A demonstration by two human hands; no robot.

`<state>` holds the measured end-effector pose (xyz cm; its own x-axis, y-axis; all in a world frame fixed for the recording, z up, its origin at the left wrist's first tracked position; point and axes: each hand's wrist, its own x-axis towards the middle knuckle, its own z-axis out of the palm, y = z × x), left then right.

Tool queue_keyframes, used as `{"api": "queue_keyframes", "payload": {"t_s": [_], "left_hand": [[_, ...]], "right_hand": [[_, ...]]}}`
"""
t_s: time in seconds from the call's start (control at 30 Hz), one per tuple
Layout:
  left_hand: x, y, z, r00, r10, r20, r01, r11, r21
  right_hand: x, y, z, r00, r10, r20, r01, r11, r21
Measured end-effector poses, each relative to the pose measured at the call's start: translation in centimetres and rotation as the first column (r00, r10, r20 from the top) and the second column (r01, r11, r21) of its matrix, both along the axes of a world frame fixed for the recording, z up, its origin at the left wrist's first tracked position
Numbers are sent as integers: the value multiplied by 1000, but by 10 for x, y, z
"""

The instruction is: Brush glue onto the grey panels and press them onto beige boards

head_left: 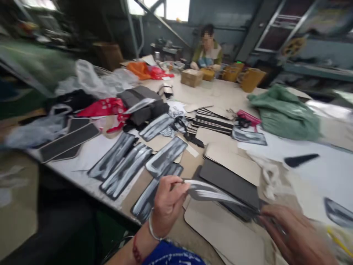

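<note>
Grey-streaked and bendy, a long dark strip (217, 195) spans between both hands just above the table's near edge. The left hand (167, 206) pinches its left end between thumb and fingers, closed on it, with a bracelet at the wrist. The right hand (295, 235) is blurred at the lower right; it lies over the strip's other end, but whether its fingers clamp the strip I cannot tell.

Under the strip, a pale cardboard sheet (226, 235) reaches the near edge, and a stack of dark flat panels (231, 182) sits just behind it, touching another tan sheet (234, 160). To the left, several glue-streaked strips (125, 169) lie side by side, angled toward the near-left edge, close together with narrow gaps. Two matte black strips (68, 141) rest at the left edge, one overhanging slightly.

Bare tabletop (325, 173) shows on the right side, holding only a small black wedge (300, 159). Beyond it a green bag (284, 112) slumps near the right edge. Mid-table is crowded with a red plastic bag (106, 107), grey folded material (143, 101) and a low pile of thin sheets (212, 119).

At the far edge a person (208, 49) works beside a small cardboard box (192, 77).
</note>
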<state>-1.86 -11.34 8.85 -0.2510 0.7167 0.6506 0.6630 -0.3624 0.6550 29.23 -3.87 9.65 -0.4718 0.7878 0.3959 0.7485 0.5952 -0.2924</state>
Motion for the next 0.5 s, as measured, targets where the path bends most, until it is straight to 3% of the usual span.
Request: {"api": "queue_keyframes", "payload": {"t_s": [0.1, 0.17, 0.3, 0.4, 0.5], "left_hand": [[5, -10, -5, 989, -150, -4, 149, 987, -52], [12, -18, -7, 975, -222, -9, 220, 970, -108], [20, -27, -3, 968, -249, -39, 237, 952, -193], [22, -22, 3, 963, -263, -60, 244, 944, -223], [26, -17, 5, 955, -288, -69, 264, 934, -240]], "right_hand": [[16, -29, -22, 996, -51, 78, 57, 996, -67], [23, -45, -44, 987, -150, 50, 155, 981, -114], [38, -80, -77, 933, -351, -80, 316, 904, -288], [50, -105, -85, 867, -471, -161, 358, 814, -458], [56, -124, -86, 808, -543, -228, 303, 715, -630]]}}
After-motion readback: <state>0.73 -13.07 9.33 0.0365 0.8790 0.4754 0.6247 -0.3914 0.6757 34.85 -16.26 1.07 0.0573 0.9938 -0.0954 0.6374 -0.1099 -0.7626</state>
